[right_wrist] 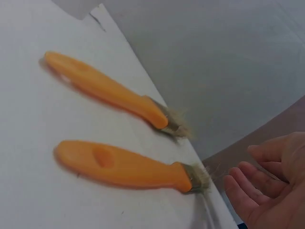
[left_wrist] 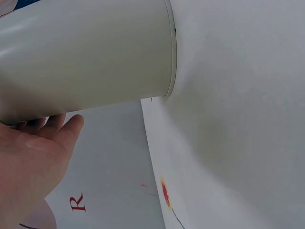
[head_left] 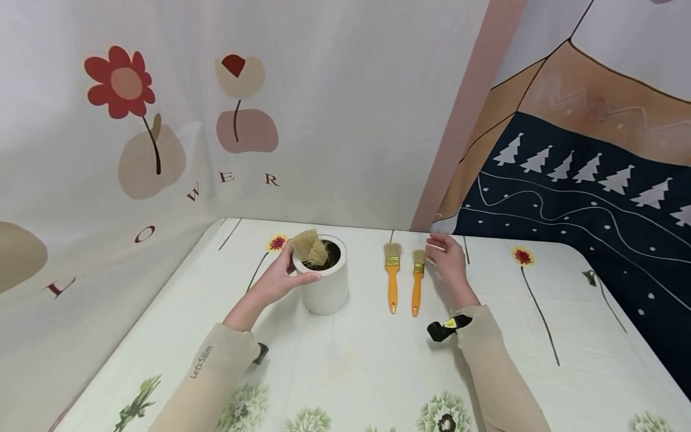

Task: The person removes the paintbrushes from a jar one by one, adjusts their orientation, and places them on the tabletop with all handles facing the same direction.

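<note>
Left hand grips white container near its rim, thumb across the front, other fingers round the far left side. Right hand is loosely curled, partly open, holding nothing, fingertips just beside the bristles of the smaller brush; right wrist view shows a small gap. Container stands upright on worktop, left of both loose brushes. Tan bristles poke out of its mouth, leaning left over the rim; dark inside, handle hidden. Larger brush lies between container and smaller brush, roughly parallel to it, apart. Both have orange handles pointing toward the person, bristles toward the far edge. Beige sleeves on both arms, black wrist device at the right cuff. Worktop is white with printed flowers. Behind: pale backdrop with flower prints and red letters; dark blue panel with white trees at right.
</note>
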Demonstrator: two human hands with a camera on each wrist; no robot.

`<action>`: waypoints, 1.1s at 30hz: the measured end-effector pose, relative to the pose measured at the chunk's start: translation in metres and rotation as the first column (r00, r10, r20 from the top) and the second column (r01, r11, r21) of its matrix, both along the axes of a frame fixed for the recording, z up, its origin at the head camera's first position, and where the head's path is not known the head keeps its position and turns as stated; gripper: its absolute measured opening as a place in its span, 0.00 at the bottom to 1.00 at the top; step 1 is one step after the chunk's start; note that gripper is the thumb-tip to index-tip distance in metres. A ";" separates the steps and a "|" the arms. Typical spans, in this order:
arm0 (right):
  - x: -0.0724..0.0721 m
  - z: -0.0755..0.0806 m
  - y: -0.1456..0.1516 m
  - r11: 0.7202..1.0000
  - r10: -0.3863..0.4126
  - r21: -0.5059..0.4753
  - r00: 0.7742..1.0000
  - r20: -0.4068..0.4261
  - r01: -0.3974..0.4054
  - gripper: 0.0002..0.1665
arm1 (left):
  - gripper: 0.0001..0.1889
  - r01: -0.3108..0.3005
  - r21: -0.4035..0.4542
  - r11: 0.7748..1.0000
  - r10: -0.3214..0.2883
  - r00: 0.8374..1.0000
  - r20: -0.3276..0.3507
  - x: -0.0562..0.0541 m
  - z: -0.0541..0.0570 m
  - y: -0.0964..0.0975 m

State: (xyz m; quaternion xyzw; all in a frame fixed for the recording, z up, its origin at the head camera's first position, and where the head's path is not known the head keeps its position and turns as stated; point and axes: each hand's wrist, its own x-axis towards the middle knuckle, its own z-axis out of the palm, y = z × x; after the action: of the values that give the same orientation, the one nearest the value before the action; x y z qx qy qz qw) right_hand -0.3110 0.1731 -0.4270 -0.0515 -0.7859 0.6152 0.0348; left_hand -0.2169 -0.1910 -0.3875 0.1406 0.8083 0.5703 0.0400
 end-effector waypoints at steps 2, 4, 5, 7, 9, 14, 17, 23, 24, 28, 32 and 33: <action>0.001 0.005 -0.001 1.000 0.007 -0.026 1.000 -0.024 -0.008 0.26 | 0.46 -0.001 -0.007 1.000 0.001 1.000 0.004 0.000 0.000 0.000; 0.001 0.009 -0.002 0.999 0.021 -0.042 0.999 -0.043 -0.022 0.26 | 0.47 -0.002 -0.014 1.000 0.003 1.000 0.009 0.001 0.000 0.000; 0.001 0.011 -0.002 0.999 0.026 -0.045 0.999 -0.045 -0.028 0.26 | 0.47 -0.004 -0.019 1.000 0.004 1.000 0.011 0.001 0.000 -0.001; 0.003 0.015 -0.004 0.998 0.039 -0.047 0.998 -0.055 -0.041 0.27 | 0.47 -0.005 -0.025 1.000 0.005 1.000 0.015 0.001 0.000 -0.001; 0.005 0.019 -0.007 0.998 0.049 -0.048 0.997 -0.061 -0.052 0.27 | 0.47 -0.006 -0.029 1.000 0.007 1.000 0.018 0.001 0.000 -0.001; 0.010 0.029 -0.015 0.993 0.062 -0.098 0.995 -0.082 -0.069 0.26 | 0.47 -0.007 -0.029 1.000 0.008 1.000 0.017 0.001 0.000 -0.001; 0.012 0.034 -0.020 0.990 0.074 -0.116 0.993 -0.092 -0.084 0.26 | 0.47 -0.008 -0.024 1.000 0.008 1.000 0.013 0.000 0.000 -0.001; 0.019 0.042 -0.030 0.989 0.093 -0.109 0.991 -0.099 -0.104 0.26 | 0.46 -0.010 -0.027 1.000 0.011 1.000 0.017 0.000 0.001 0.000; 0.020 0.043 -0.032 0.988 0.097 -0.108 0.990 -0.103 -0.108 0.26 | 0.46 -0.011 -0.029 1.000 0.012 1.000 0.018 0.001 0.001 0.000; 0.025 0.047 -0.040 0.989 0.108 -0.089 0.988 -0.111 -0.118 0.27 | 0.46 -0.014 -0.037 0.999 0.015 1.000 0.019 0.001 0.001 0.000; 0.029 0.049 -0.048 0.987 0.129 -0.080 0.985 -0.118 -0.139 0.27 | 0.46 -0.014 -0.035 0.999 0.015 1.000 0.020 0.002 0.001 0.000; 0.031 0.050 -0.050 0.986 0.133 -0.081 0.984 -0.121 -0.143 0.27 | 0.46 -0.015 -0.034 0.999 0.016 1.000 0.021 0.002 0.001 0.001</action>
State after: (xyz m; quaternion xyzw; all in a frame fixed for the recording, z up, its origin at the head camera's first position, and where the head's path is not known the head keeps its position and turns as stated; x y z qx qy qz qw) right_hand -0.2804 0.1232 -0.3771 0.0370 -0.7559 0.6527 0.0350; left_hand -0.2149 -0.1904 -0.3860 0.1278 0.8186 0.5581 0.0464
